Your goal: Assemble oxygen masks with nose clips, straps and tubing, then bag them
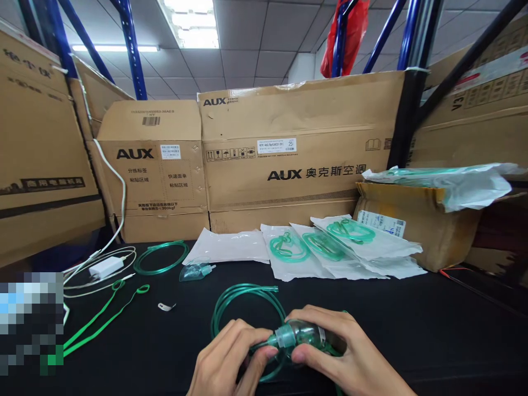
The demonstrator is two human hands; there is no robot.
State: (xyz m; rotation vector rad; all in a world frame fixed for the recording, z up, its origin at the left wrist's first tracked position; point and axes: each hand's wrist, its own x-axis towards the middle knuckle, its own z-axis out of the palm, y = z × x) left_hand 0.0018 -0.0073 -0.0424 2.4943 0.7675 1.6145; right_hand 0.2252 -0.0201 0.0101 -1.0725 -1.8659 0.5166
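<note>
In front of me my right hand (336,344) is closed around a clear green oxygen mask (307,333). The mask lies on its side with its connector toward the left. My left hand (235,355) pinches the end of the green tubing (243,289) right at that connector. Whether the tube is fully seated on it is hidden by my fingers. The rest of the tubing lies coiled on the black table behind and under my hands. A second, smaller clear green mask piece (196,271) rests farther back, beside another coil of green tubing (160,270).
Several white packs with green tubing (289,250) overlap at back right, next to a plain white pouch (226,246). A cardboard box (421,220) carries more packs. White cables with an adapter (108,267), a green strap (97,323) and a small metal piece (166,307) lie left.
</note>
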